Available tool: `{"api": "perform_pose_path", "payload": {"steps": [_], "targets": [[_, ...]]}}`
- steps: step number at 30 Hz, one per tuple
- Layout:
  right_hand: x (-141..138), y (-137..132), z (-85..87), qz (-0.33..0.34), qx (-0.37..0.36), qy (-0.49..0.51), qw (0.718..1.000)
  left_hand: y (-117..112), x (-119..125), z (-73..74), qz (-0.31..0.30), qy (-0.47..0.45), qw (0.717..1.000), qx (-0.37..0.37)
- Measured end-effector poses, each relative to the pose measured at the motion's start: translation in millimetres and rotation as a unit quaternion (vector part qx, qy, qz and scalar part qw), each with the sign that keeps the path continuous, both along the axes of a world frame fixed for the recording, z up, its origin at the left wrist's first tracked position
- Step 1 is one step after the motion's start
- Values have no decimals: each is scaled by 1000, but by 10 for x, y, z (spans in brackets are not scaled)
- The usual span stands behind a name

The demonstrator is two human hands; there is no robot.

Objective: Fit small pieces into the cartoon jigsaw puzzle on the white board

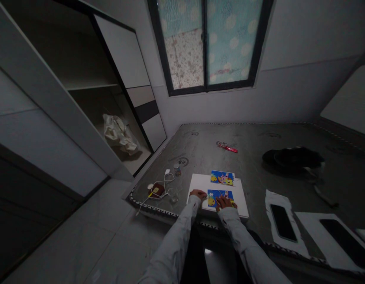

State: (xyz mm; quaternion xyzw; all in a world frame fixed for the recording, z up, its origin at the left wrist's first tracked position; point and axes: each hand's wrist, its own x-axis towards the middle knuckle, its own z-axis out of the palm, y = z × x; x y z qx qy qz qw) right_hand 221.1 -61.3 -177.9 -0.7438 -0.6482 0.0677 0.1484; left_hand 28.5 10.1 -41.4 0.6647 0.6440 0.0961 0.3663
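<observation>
A blue and yellow cartoon jigsaw puzzle (211, 202) lies on a white board (198, 182), with a white piece-shaped gap near its upper left. My left hand (198, 193) is at the puzzle's left edge, fingers pressed together; whatever they may pinch is too small to make out. Across the puzzle's lower right rests my right hand (226, 202), its fingers stretched over the surface and covering part of the picture. Just above the puzzle is a card with a similar cartoon picture (222, 178).
Left of the board are a glass (173, 195), a small can (177, 169), a brown case (157, 190) and a white charger cable (170, 176). Farther back lies a red item (227, 147). To the right are a dark bag-like item (293, 159) and a phone (283, 222).
</observation>
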Motion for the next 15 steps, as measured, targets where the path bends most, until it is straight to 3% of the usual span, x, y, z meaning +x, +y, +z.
{"api": "perform_pose_path", "payload": {"steps": [7, 15], "targets": [[15, -31, -31, 5, 0, -2, 1000, 240, 265, 3, -25, -1, 999, -23], [3, -51, -93, -1, -11, -1, 1000, 448, 374, 64, -78, 54, 995, -26]]}}
